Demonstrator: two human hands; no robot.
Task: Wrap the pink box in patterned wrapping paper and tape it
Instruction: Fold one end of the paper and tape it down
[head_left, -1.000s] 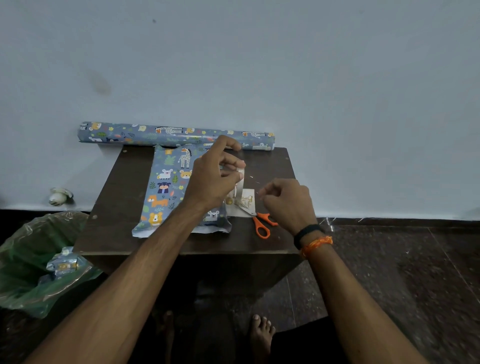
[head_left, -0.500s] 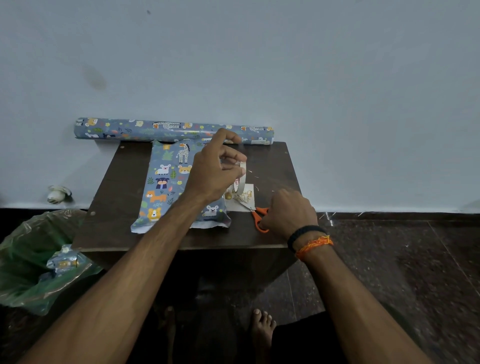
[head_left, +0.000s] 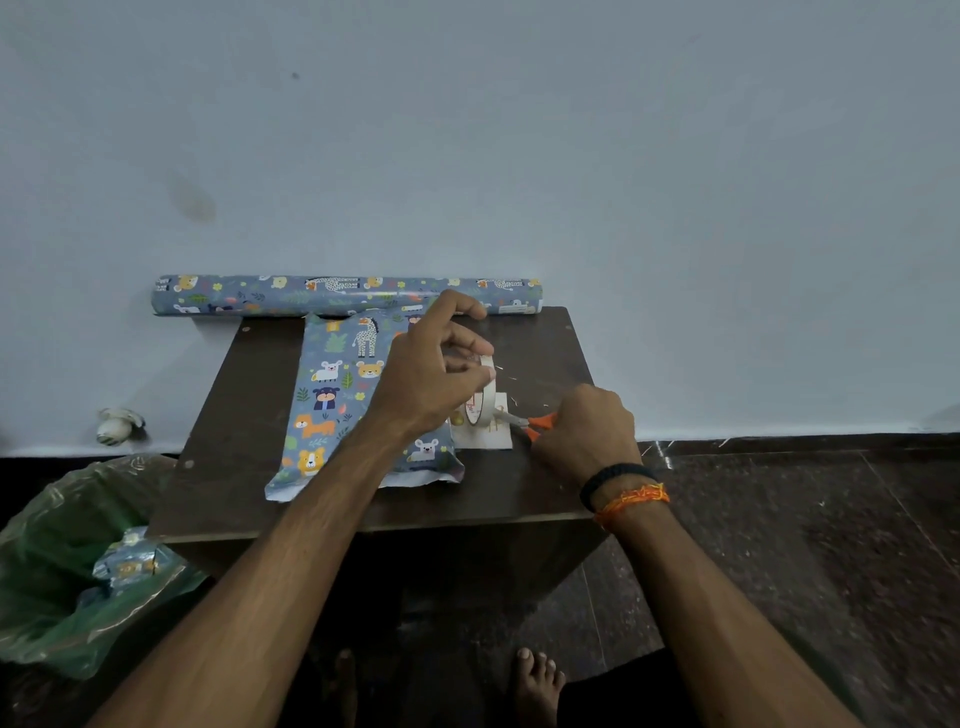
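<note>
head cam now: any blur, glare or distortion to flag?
Head view: dim, flat light; glare streak on the paper roll; wide-angle bend along the table edges; forearms and floor smear at the bottom; left hand and tape roll fairly sharp.

Dark wooden table (head_left: 540, 343), wrapped parcel (head_left: 337, 405), paper roll (head_left: 291, 295), scissors (head_left: 535, 423)

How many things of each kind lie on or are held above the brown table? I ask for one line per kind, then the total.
Wrapping paper roll: 1
Paper-wrapped box: 1
Tape roll, held by the left hand: 1
Orange-handled scissors, under the right hand: 1
White card: 1
Total: 5
</note>
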